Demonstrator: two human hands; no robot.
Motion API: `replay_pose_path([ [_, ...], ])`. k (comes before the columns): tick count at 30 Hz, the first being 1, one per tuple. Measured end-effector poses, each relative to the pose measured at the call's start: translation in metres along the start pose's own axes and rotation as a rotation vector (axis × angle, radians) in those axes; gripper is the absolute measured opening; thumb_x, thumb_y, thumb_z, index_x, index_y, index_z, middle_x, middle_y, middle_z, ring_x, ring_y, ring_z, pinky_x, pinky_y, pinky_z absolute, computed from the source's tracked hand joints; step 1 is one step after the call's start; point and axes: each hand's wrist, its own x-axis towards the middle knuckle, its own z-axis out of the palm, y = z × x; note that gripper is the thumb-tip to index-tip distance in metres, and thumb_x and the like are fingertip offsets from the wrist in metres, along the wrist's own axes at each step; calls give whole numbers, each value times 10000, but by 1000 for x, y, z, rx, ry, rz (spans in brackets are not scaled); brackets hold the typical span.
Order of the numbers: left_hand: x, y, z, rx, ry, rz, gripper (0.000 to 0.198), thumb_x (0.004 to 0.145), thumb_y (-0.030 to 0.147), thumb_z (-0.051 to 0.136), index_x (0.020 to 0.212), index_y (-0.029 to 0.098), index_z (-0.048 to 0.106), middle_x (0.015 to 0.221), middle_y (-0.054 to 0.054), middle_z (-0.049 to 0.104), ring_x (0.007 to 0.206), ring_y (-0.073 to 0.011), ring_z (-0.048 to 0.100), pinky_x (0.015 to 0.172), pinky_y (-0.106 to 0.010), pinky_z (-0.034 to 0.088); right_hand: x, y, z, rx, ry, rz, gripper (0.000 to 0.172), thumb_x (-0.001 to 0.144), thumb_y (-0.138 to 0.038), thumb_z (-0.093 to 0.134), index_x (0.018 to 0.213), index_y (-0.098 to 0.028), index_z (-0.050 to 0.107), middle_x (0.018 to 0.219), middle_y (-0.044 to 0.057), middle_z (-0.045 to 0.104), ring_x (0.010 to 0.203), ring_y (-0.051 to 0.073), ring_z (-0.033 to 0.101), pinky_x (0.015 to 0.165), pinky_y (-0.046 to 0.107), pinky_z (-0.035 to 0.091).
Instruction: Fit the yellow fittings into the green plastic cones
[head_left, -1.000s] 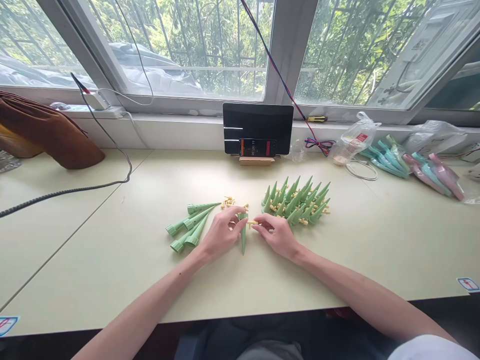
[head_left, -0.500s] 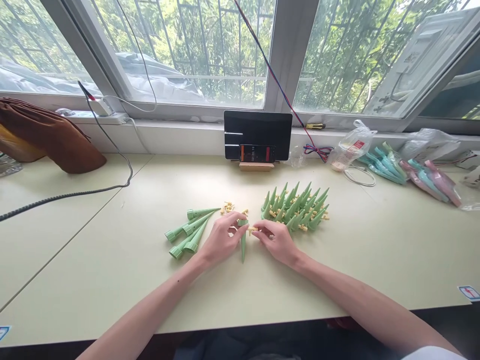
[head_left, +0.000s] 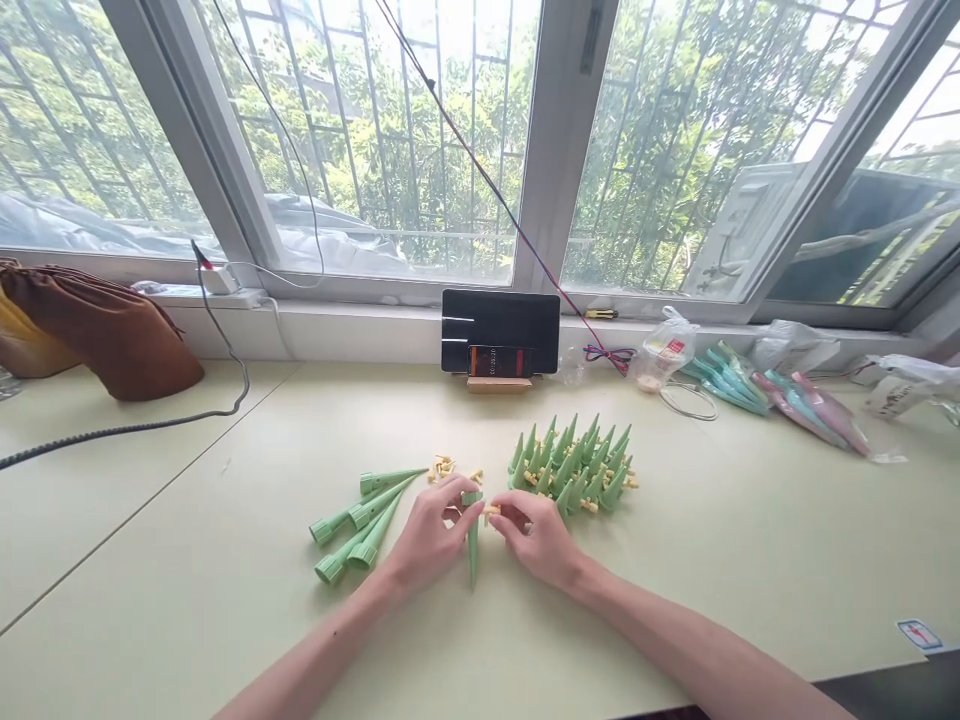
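Note:
My left hand point(head_left: 431, 535) is closed on a green plastic watering spike point(head_left: 472, 560), its ribbed cap up at the fingers and its tip pointing toward me. Between the thumb and fingers of my right hand point(head_left: 544, 540) is a small yellow valve point(head_left: 491, 511). The valve sits right beside the spike's upper part; whether the two touch I cannot tell. Left of my hands lie several green spikes point(head_left: 375, 506) without valves. Loose yellow valves point(head_left: 442, 466) are scattered just beyond my left hand. A dense group of spikes with valves point(head_left: 571, 465) stands tip-up beyond my right hand.
At the back, a phone point(head_left: 499, 361) showing a timer leans on a black tablet point(head_left: 501, 320). Plastic bags point(head_left: 664, 350) and wrapped teal and pink items point(head_left: 814, 408) lie at the back right. A brown bag point(head_left: 131, 335) and black cable point(head_left: 150, 425) are on the left.
The head view has tilted up, so the table sits lower in the picture. Both hands keep their holds on the spike and the valve, with little visible movement between them.

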Motion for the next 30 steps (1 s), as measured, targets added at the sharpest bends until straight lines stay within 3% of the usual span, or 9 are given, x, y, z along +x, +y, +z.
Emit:
replay_pose_path([
  [7, 1, -1, 1, -1, 9, -4, 200, 924, 370, 527, 910, 197, 627, 887, -32, 607, 728, -140, 567, 630, -260, 560, -1, -1, 0, 31, -24, 9, 166, 932, -286, 549, 878, -157, 638, 683, 3, 569, 587, 118, 464, 563, 248, 381],
  [15, 1, -5, 2, 7, 5, 30, 180, 932, 350, 531, 921, 196, 623, 914, -33, 617, 729, -128, 568, 665, -258, 561, 0, 0, -1, 17, -27, 12, 231, 951, -323, 531, 822, -156, 623, 626, -23, 493, 554, 102, 371, 533, 247, 316],
  [30, 1, 1, 2, -22, 0, 39, 139, 912, 316, 559, 892, 197, 629, 941, -31, 617, 712, -118, 574, 616, -237, 577, 0, 3, -3, -17, -35, 4, 371, 974, -325, 466, 636, -172, 481, 577, -40, 399, 545, 97, 327, 531, 250, 278],
])
